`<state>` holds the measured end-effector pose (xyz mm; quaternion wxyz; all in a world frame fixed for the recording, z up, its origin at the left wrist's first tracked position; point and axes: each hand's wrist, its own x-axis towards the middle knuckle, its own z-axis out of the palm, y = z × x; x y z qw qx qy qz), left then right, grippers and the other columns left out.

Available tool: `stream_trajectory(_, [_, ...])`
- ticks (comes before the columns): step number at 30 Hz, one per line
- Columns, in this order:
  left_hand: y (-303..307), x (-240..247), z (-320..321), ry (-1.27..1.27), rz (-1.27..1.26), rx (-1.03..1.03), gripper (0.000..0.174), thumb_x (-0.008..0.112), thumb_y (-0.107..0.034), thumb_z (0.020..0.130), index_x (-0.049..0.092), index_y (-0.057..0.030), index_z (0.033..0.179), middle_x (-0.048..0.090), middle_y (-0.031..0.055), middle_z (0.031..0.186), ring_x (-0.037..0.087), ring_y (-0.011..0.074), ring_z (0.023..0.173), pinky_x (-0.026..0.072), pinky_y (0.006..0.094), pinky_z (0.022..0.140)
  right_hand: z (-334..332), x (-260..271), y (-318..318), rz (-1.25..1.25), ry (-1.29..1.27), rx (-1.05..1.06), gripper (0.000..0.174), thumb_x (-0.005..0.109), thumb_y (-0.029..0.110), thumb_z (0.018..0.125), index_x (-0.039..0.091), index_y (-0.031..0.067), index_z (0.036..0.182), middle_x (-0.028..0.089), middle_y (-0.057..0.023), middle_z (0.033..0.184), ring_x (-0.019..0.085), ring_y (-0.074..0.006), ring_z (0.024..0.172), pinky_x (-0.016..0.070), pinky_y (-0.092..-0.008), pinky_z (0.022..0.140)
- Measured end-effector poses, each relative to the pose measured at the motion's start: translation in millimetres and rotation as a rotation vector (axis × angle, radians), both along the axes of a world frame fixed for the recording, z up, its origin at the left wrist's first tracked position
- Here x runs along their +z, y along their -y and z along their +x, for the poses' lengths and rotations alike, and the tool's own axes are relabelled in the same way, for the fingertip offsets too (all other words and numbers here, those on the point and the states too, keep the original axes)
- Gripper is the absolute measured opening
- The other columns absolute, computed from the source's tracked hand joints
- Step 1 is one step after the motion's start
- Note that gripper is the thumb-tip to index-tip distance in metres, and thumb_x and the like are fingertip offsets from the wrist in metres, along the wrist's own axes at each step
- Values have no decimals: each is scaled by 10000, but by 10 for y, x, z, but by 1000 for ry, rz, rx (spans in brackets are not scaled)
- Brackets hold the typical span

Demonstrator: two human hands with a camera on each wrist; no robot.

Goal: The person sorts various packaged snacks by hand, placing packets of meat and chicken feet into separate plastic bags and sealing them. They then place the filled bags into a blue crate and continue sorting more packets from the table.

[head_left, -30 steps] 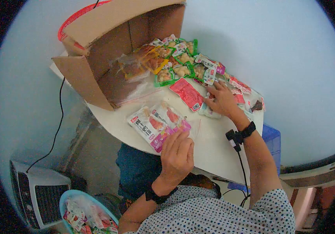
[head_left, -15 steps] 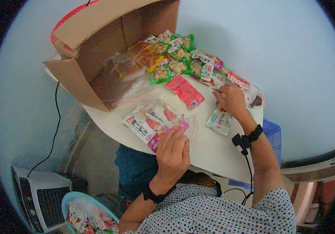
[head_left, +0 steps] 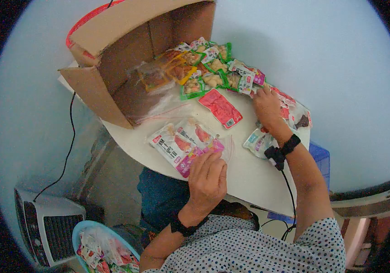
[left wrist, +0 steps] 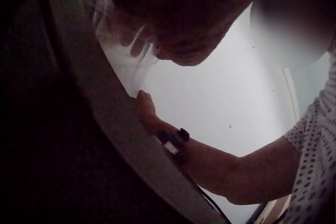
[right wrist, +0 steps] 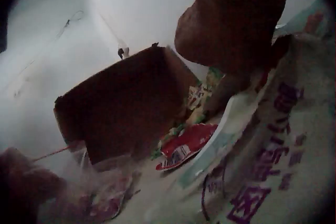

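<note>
My left hand (head_left: 207, 182) pinches the edge of a clear zip bag (head_left: 228, 148) lying at the table's near edge. Inside it, two white-and-purple snack packets (head_left: 172, 148) lie side by side. The left wrist view shows the left fingers against crinkled clear plastic (left wrist: 137, 45). My right hand (head_left: 267, 107) reaches to the packets on the right of the pile, its fingertips among red-and-white packets (head_left: 286, 98); I cannot tell whether it grips one. A white-and-teal packet (head_left: 255, 142) lies below its wrist, and a red packet (head_left: 221, 109) lies flat to its left.
A cardboard box (head_left: 127, 68) lies on its side at the back left, opening toward the pile. Green-edged packets (head_left: 213, 81) and yellow-edged ones (head_left: 181, 73) spill by its mouth. A blue basin (head_left: 79, 241) of packets stands below, beside a grey machine (head_left: 52, 227).
The right hand first moved toward the near right, leaving the white-and-teal packet nearer the table's front, then went back up to the pile. The left hand stays on the bag.
</note>
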<state>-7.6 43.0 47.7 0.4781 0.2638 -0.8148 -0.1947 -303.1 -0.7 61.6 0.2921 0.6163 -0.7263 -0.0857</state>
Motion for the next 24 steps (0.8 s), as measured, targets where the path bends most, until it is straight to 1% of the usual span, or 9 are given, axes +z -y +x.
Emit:
stream_trajectory(5, [0, -30, -6, -6, 8, -11, 113, 645, -41, 820, 622, -23, 930, 672, 169, 1107, 632, 366, 1049, 450, 486, 962, -16, 309, -114, -342, -50, 266, 184, 605, 159, 809, 679, 97, 965, 641, -55, 1030, 577, -247, 990, 456, -413, 814])
stream_trajectory(8, [4, -38, -11, -14, 1, -14, 128, 646, -33, 819, 623, -21, 944, 672, 172, 1106, 633, 370, 1046, 459, 485, 951, 26, 511, -155, -439, 4, 304, 173, 629, 120, 762, 674, 105, 928, 645, -54, 1031, 593, -241, 930, 453, -386, 742])
stream_trajectory(11, [14, 0, 4, -21, 1, -14, 158, 641, -25, 823, 626, -14, 979, 671, 177, 1107, 633, 376, 1044, 467, 482, 943, -13, 637, -221, -512, 132, 445, 158, 651, 53, 776, 690, 99, 922, 668, -67, 1097, 636, -255, 932, 498, -379, 750])
stream_trajectory(12, [16, 18, 12, -20, 5, -12, 169, 639, -22, 825, 626, -11, 993, 670, 179, 1108, 632, 378, 1044, 469, 482, 942, 29, 650, -261, -536, 358, 450, 163, 655, 39, 786, 699, 99, 931, 671, -75, 1118, 647, -260, 948, 510, -376, 763])
stream_trajectory(14, [23, 27, 23, -26, -22, -5, 137, 646, -19, 825, 614, 4, 956, 661, 177, 1076, 629, 369, 1033, 479, 471, 906, 134, 642, -402, -570, 810, 441, 176, 661, 11, 807, 715, 100, 949, 677, -91, 1161, 669, -269, 980, 534, -369, 788])
stream_trajectory(17, [28, -3, 31, -56, -30, -5, 120, 644, -6, 824, 607, 14, 936, 657, 176, 1052, 631, 369, 1013, 485, 466, 879, 90, 646, -597, -352, 993, 508, 189, 648, -4, 840, 724, 90, 985, 672, -106, 1198, 673, -267, 1027, 543, -352, 837])
stream_trajectory(20, [28, -60, 31, -76, -31, -24, 119, 639, 8, 822, 607, 15, 936, 659, 174, 1040, 633, 372, 1000, 483, 466, 874, 217, 464, -616, -241, 1054, 368, 209, 632, -25, 833, 723, 78, 990, 674, -112, 1193, 677, -265, 1006, 542, -341, 824])
stream_trajectory(21, [28, -70, 26, -82, -33, -29, 119, 637, 12, 821, 607, 15, 937, 659, 174, 1036, 634, 373, 997, 481, 466, 874, 236, 396, -610, -223, 1000, 307, 245, 604, -44, 835, 710, 71, 1024, 671, -111, 1205, 675, -268, 1013, 540, -345, 821])
stream_trajectory(24, [27, -43, 38, -84, -8, -44, 121, 638, 16, 823, 607, 13, 939, 661, 172, 1027, 635, 374, 996, 480, 468, 878, 240, 281, -609, -288, 1068, 330, 257, 606, -14, 838, 695, 63, 1066, 677, -125, 1176, 678, -279, 977, 539, -355, 796])
